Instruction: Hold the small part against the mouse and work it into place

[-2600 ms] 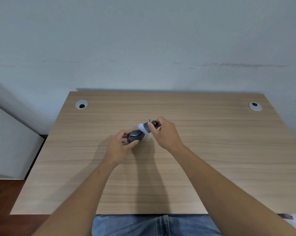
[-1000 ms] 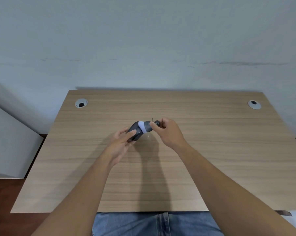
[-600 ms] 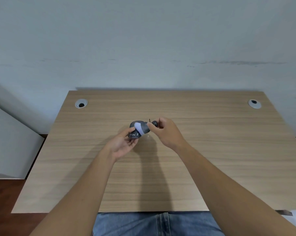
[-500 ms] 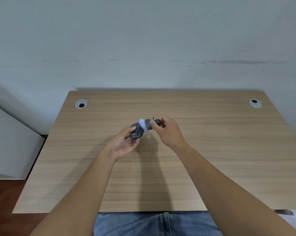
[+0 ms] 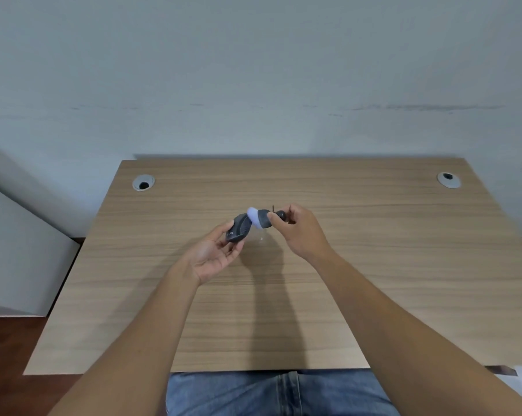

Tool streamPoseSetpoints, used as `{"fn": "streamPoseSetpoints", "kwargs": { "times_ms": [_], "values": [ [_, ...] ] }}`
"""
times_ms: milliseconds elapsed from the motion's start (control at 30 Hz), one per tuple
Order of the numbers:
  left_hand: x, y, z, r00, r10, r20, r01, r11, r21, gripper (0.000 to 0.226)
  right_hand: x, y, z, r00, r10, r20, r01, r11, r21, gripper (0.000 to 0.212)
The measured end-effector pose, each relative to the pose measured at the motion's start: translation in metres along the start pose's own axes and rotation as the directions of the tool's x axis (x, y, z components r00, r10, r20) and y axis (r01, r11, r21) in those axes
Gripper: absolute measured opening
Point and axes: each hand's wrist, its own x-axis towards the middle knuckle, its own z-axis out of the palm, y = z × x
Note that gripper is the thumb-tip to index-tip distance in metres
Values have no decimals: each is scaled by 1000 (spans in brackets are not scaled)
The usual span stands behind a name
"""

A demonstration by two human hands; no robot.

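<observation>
Fingers (image 5: 232, 228) of both hands pinch the dark gadget (image 5: 249, 223) (above the desk (image 5: 374, 265)).

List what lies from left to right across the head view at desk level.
Left cable grommet → left hand → dark grey gadget with a pale band → right hand → right cable grommet, all over the wooden desk.

- Rectangular light-brown wood-grain desk top (image 5: 374, 265), far edge against the pale wall.
- Round grey cable grommet (image 5: 144, 183) set in far-left corner.
- A second round grey cable grommet (image 5: 448, 179) in far-right corner.
</observation>
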Motion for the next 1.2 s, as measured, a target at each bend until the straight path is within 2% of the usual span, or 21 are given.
{"fn": "streamPoseSetpoints", "kwargs": {
  "times_ms": [100, 167, 233, 300, 400, 600, 733, 800, 1000, 1067, 1200],
  "values": [
    [2, 1, 0, 1000, 7, -2, -7, 1000, 11, 33, -2, 0, 2, 993, -32, 117, 24, 997, 69, 36],
    [2, 1, 2, 1000, 7, -3, -7, 1000, 24, 29, -4, 0, 4, 982, -46, 181, 32, 996, 79, 37],
    [3, 1, 4, 1000, 2, -8, -2, 1000, 19, 28, -3, 1, 4, 987, -47, 151, 42, 999, 30, 33],
    [1, 1, 4, 1000, -5, -8, 5, 1000, 23, 29, 0, 2, 3, 997, -48, 62, 51, 998, -44, 27],
    [0, 0, 4, 1000, -18, -5, 18, 998, 55, 25, 2, 1, 0, 999, -38, 26, 39, 999, -30, 24],
    [-1, 2, 5, 1000, -31, 0, 31, 996, 84, 21, -5, -1, 1, 972, -36, 234, 18, 997, 77, 37],
    [1, 1, 1, 999, -36, -5, 36, 997, 73, 21, -1, 2, 1, 996, -58, 63, 60, 997, -39, 21],
    [0, 1, 0, 1000, -27, -3, 27, 997, 75, 22, -1, 1, 1, 998, -51, 21, 52, 998, -40, 19],
    [4, 0, 0, 1000, 13, -1, -13, 996, 84, 36, -10, -6, 3, 982, -56, 181, 51, 998, 35, 26],
    [4, 0, 2, 1000, 8, 3, -8, 995, 96, 32, -10, -3, 5, 981, -47, 187, 47, 999, 5, 30],
    [3, -1, 0, 999, 38, -19, -33, 982, 186, 32, -3, 1, 5, 999, -52, -6, 50, 989, -140, 28]
  ]
}}
